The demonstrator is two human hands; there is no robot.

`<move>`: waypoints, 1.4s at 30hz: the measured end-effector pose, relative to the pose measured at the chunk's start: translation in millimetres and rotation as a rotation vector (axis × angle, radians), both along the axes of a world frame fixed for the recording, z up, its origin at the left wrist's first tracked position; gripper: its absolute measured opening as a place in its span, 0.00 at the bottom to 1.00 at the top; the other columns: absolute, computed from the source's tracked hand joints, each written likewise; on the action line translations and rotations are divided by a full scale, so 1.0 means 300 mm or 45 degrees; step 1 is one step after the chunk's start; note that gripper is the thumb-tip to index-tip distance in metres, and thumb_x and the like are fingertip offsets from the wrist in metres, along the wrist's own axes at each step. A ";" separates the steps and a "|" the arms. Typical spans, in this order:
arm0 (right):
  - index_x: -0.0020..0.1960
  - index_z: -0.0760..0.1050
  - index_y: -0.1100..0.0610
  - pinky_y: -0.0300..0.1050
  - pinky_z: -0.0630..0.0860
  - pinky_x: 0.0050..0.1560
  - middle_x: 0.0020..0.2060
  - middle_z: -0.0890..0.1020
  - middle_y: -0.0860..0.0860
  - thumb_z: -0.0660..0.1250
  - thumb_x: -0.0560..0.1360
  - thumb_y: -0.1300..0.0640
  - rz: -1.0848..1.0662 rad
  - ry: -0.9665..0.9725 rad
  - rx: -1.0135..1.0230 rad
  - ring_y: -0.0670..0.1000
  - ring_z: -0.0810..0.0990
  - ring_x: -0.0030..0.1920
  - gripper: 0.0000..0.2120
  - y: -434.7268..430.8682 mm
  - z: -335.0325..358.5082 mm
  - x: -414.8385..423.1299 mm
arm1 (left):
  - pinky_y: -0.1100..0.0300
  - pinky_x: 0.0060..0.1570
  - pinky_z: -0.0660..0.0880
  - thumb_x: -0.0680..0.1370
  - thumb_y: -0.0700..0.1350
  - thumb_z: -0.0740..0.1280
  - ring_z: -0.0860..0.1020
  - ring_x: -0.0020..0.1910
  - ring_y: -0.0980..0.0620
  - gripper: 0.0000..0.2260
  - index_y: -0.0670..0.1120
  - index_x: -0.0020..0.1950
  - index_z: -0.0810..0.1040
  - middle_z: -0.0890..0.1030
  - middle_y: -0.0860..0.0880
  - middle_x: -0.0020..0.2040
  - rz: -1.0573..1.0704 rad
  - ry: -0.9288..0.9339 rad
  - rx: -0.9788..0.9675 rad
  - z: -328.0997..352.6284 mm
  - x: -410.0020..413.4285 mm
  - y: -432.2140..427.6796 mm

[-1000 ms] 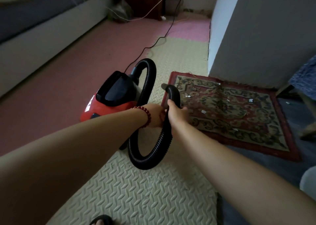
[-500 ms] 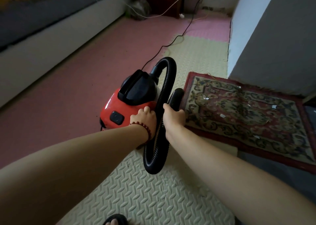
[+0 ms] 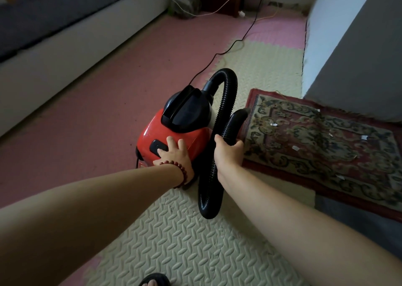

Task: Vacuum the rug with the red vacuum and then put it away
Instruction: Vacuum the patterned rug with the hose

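No text, brand or number could be read anywhere. The red vacuum (image 3: 152,131) bore a black button (image 3: 155,147) whose marking was too dim to make out.

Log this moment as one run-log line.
left hand: fingers on red vacuum black button | right hand: grips black hose | rug: paper scraps on it

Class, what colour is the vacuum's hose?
Black: the ribbed hose, seen best in the head view.

Foam-matted floor (image 3: 91,120) carries the red vacuum (image 3: 185,120), the patterned rug (image 3: 322,155) just beside it, and a black cord (image 3: 217,54).
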State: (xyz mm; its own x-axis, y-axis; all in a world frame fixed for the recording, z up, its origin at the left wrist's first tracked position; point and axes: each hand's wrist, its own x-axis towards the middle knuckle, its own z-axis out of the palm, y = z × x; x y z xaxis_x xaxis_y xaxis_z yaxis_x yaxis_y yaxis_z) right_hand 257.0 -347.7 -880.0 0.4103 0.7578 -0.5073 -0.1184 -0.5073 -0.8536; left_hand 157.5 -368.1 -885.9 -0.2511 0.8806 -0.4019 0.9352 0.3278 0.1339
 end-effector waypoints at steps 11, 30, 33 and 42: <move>0.64 0.67 0.58 0.48 0.75 0.54 0.56 0.79 0.55 0.68 0.75 0.51 -0.007 0.003 -0.003 0.56 0.79 0.52 0.22 0.016 -0.021 0.002 | 0.47 0.65 0.67 0.72 0.46 0.71 0.65 0.68 0.38 0.43 0.45 0.74 0.44 0.50 0.33 0.74 0.148 0.121 -0.126 -0.010 -0.001 -0.006; 0.64 0.66 0.57 0.45 0.72 0.49 0.53 0.77 0.52 0.67 0.75 0.51 -0.001 0.060 -0.003 0.54 0.77 0.48 0.21 0.029 -0.041 0.023 | 0.58 0.28 0.69 0.71 0.43 0.69 0.79 0.41 0.45 0.38 0.40 0.72 0.49 0.74 0.38 0.61 0.164 0.020 0.155 -0.011 -0.037 0.008; 0.63 0.67 0.56 0.45 0.71 0.47 0.51 0.77 0.52 0.68 0.75 0.51 -0.004 0.064 -0.017 0.52 0.76 0.46 0.20 0.033 -0.058 0.033 | 0.60 0.26 0.67 0.70 0.40 0.69 0.71 0.30 0.52 0.36 0.38 0.71 0.52 0.72 0.48 0.36 0.173 -0.006 0.221 -0.006 -0.063 0.022; 0.59 0.69 0.56 0.50 0.76 0.54 0.51 0.78 0.53 0.68 0.74 0.51 0.010 0.028 -0.030 0.54 0.77 0.47 0.17 0.038 -0.075 0.065 | 0.60 0.23 0.65 0.71 0.43 0.67 0.71 0.27 0.53 0.32 0.40 0.70 0.54 0.73 0.50 0.34 0.091 0.168 0.169 0.027 -0.070 0.049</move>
